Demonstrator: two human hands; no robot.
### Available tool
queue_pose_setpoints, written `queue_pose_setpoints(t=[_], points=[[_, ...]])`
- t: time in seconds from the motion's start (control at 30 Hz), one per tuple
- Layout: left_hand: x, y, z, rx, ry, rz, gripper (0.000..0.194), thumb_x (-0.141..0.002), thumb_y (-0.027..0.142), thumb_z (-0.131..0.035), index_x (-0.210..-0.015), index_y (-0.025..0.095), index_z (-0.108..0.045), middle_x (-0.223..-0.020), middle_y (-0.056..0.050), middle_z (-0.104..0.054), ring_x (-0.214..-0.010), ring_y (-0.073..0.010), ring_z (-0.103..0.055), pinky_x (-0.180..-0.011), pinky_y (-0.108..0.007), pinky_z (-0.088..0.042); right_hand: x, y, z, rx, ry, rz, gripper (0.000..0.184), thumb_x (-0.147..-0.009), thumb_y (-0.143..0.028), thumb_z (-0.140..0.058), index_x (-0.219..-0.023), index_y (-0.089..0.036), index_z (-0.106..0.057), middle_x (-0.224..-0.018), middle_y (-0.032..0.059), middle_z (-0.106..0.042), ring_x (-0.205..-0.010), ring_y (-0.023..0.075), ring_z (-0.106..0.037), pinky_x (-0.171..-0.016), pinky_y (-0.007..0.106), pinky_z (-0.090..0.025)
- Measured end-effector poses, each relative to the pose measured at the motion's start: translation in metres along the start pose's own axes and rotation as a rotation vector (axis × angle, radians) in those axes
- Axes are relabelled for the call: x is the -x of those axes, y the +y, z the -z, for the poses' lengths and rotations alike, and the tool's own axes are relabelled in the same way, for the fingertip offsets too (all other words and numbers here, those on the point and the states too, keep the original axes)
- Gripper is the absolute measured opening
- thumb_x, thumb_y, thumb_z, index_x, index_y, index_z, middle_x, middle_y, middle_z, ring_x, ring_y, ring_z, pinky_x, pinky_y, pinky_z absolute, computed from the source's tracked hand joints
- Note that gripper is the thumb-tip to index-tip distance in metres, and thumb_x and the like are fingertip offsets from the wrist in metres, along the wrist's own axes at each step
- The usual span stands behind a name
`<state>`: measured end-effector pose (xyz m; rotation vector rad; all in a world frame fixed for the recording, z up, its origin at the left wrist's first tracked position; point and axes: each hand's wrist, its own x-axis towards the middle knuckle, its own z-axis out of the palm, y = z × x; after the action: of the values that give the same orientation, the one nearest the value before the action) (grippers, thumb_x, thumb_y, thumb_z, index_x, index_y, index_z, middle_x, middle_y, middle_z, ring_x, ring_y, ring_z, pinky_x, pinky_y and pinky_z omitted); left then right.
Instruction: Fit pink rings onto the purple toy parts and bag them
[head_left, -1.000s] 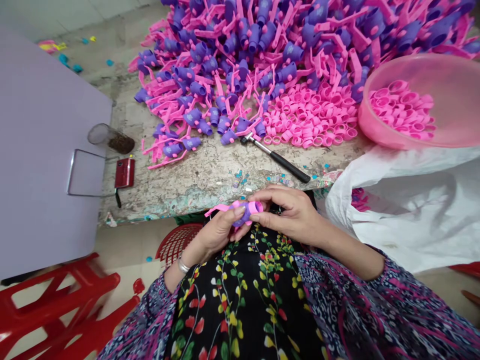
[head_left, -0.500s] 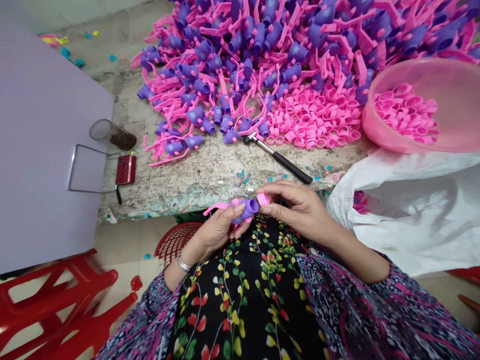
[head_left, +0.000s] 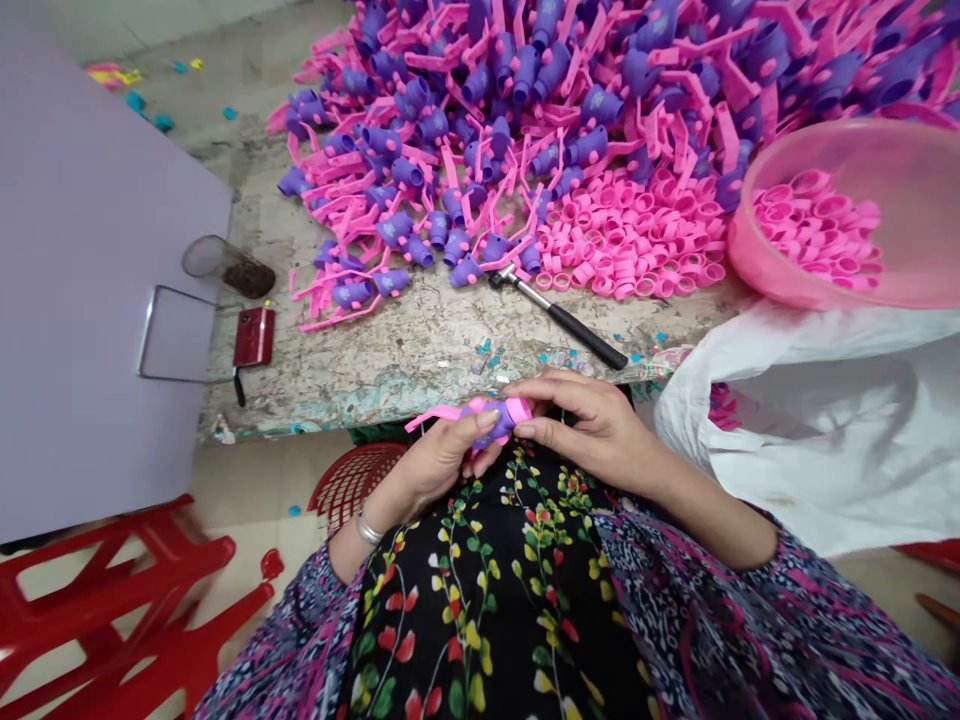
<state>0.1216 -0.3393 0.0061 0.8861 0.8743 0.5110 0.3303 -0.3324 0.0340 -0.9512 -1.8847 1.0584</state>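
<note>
My left hand [head_left: 442,455] is closed around a purple plastic piece [head_left: 491,420] with a pink handle pointing left. On the right end of that piece sits a pink ring [head_left: 519,410], around its rim. Thumb and fingers of my right hand [head_left: 592,420] pinch the ring. Both hands are just off the table's front edge, above my lap. Beyond them, many like purple and pink pieces [head_left: 409,175] lie heaped on the table. A pile of loose pink rings [head_left: 637,235] lies beside the heap.
A hammer [head_left: 574,325] lies on the worn table [head_left: 375,360]. To the right stand a pink bowl [head_left: 817,290] with more rings and a white sack [head_left: 810,430]. A glass jar [head_left: 225,265] and a red box [head_left: 253,335] are at left. Red stools [head_left: 135,580] stand below.
My right hand has moved slightly left and brought the pink ring onto the open end of the purple piece. Before, the ring was apart from it.
</note>
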Motion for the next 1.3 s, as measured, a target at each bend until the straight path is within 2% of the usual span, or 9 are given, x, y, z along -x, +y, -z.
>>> queue_pose_setpoints(t=[0.27, 0.6, 0.8, 1.0, 1.3], points=[[0.000, 0.003, -0.005, -0.052, 0.066, 0.017, 0.046, -0.089, 0.058, -0.050, -0.066, 0.018, -0.050, -0.046, 0.005, -0.044, -0.042, -0.0068, -0.035, -0.045, -0.025, -0.024, 0.001, 0.003, 0.001, 0.046, 0.021, 0.039, 0.024, -0.091, -0.026, -0.066, -0.113, -0.015, -0.068, -0.098, 0.0077, -0.074, -0.085, 0.0166, -0.068, -0.075, 0.029, -0.051], [0.005, 0.008, -0.007, -0.227, 0.155, -0.011, 0.041, -0.094, 0.051, -0.048, -0.069, 0.019, -0.048, -0.048, 0.006, -0.045, -0.044, -0.0075, -0.036, -0.047, -0.024, -0.026, 0.001, 0.010, -0.006, 0.073, 0.048, 0.068, 0.021, -0.093, -0.029, -0.063, -0.110, -0.018, -0.067, -0.098, 0.0070, -0.074, -0.088, 0.0180, -0.067, -0.078, 0.033, -0.052], [0.000, -0.002, -0.002, -0.042, 0.082, 0.004, 0.042, -0.092, 0.055, -0.046, -0.073, 0.018, -0.052, -0.046, 0.005, -0.044, -0.041, -0.0075, -0.033, -0.045, -0.025, -0.023, -0.001, 0.010, -0.009, 0.038, 0.055, 0.080, 0.019, -0.092, -0.026, -0.064, -0.109, -0.019, -0.067, -0.095, 0.0049, -0.072, -0.084, 0.0160, -0.065, -0.075, 0.030, -0.050], [-0.005, -0.003, 0.001, 0.058, -0.043, -0.027, 0.048, -0.091, 0.055, -0.047, -0.063, 0.017, -0.054, -0.040, 0.004, -0.042, -0.036, -0.0062, -0.032, -0.043, -0.025, -0.020, -0.004, 0.007, -0.010, -0.013, 0.062, 0.065, 0.020, -0.090, -0.031, -0.068, -0.106, -0.020, -0.068, -0.087, 0.0029, -0.070, -0.075, 0.0142, -0.062, -0.071, 0.029, -0.049], [-0.009, -0.001, 0.003, 0.120, -0.097, -0.012, 0.049, -0.087, 0.057, -0.051, -0.063, 0.016, -0.055, -0.040, 0.004, -0.044, -0.034, -0.0057, -0.033, -0.041, -0.024, -0.019, -0.004, 0.009, -0.010, 0.017, 0.039, 0.069, 0.024, -0.091, -0.035, -0.066, -0.106, -0.017, -0.068, -0.086, 0.0037, -0.069, -0.075, 0.0143, -0.061, -0.070, 0.028, -0.047]])
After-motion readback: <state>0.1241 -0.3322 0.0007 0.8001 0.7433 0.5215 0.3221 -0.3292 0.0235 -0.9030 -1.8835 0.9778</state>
